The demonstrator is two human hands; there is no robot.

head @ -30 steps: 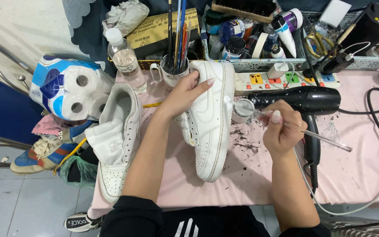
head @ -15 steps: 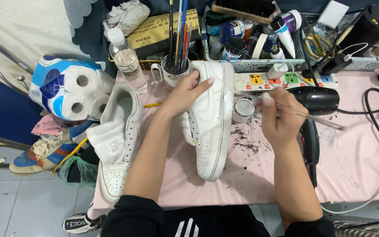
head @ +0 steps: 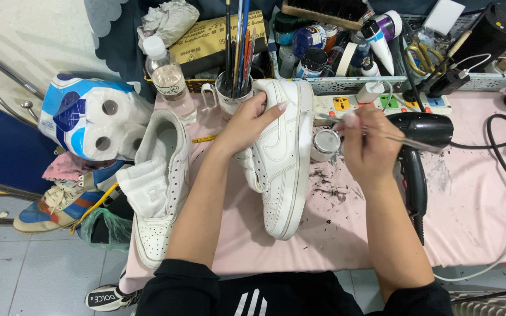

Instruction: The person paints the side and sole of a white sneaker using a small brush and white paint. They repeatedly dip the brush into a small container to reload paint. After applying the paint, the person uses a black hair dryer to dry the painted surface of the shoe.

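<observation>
My left hand [head: 247,122] grips the heel end of a white sneaker [head: 282,161] that lies on its side on the pink table cover [head: 469,205]. My right hand [head: 369,139] pinches a thin paintbrush [head: 408,140], its tip reaching toward a small open jar of white paint [head: 325,144] just right of the shoe. A second white sneaker [head: 160,181], stuffed with white cloth, lies to the left of my forearm.
A black hair dryer [head: 420,152] lies right of my right hand, its cord trailing off. A mug of brushes [head: 233,88], a plastic bottle [head: 170,79], a power strip [head: 382,104] and a tray of paint bottles [head: 346,52] line the back. Toilet rolls [head: 92,120] sit left.
My right hand has moved up and left from over the table to beside the paint jar, carrying the brush. The left hand stays on the sneaker.
</observation>
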